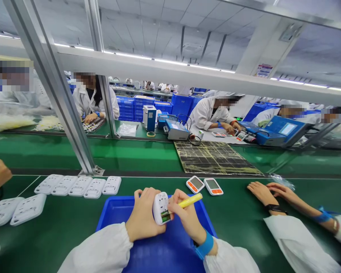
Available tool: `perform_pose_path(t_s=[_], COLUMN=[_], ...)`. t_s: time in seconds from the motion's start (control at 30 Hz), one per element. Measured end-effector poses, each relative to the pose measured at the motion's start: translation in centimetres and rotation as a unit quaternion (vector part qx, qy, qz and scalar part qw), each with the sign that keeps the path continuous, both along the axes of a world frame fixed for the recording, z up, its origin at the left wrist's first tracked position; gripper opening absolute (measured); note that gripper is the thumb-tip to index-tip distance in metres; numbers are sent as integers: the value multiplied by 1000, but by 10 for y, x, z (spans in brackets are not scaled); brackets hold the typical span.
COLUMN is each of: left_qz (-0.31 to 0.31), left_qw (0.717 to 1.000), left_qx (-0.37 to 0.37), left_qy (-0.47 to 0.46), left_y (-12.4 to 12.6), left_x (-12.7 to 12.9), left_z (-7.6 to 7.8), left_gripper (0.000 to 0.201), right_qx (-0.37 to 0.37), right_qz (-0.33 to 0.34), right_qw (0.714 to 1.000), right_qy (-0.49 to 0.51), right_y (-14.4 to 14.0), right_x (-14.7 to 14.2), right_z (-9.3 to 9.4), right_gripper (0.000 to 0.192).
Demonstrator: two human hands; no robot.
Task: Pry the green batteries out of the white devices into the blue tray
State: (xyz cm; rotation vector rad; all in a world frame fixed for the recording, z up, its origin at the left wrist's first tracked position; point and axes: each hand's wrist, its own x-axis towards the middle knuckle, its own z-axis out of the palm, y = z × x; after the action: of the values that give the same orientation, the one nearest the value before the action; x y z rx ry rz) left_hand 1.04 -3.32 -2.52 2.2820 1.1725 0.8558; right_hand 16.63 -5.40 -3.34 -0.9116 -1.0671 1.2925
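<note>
My left hand (143, 218) grips a small white plastic device (160, 207) held on edge over a blue tray (113, 210). A green circuit part shows at the device's lower side. My right hand (184, 216) holds a yellow pen-like tool (191, 200) with its tip against the device. Both sleeves are white, and a blue band circles my right wrist.
Two white-and-orange devices (204, 185) lie on the green belt beyond the tray. A row of white device shells (79, 185) lies at left. A co-worker's two hands (268, 191) rest at right. A black mat (213, 157) lies farther back, past it other people at benches.
</note>
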Motion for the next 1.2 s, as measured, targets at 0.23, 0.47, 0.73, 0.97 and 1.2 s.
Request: perform_pose_path(t_s=[0.23,0.47,0.73,0.97,1.2], left_qz=[-1,-29,27,31,40], left_qw=[999,993,997,996,997], left_qx=[-5,-7,-70,-83,-64], left_qy=[52,118,6,-19,-29], left_y=[2,0,7,5,4], left_x=[-1,0,-12,-10,-10], left_z=[0,2,8,10,6], left_gripper=[54,49,64,65,62], right_qx=[64,224,18,7,-50], right_qz=[-35,-117,-137,-142,-114], right_qw=[978,847,988,990,988], right_qy=[-197,-469,-67,-16,86], right_y=[-10,-7,1,0,5], right_x=[-1,5,12,8,6], right_z=[4,7,-4,-1,-5], right_gripper=[20,21,24,25,25])
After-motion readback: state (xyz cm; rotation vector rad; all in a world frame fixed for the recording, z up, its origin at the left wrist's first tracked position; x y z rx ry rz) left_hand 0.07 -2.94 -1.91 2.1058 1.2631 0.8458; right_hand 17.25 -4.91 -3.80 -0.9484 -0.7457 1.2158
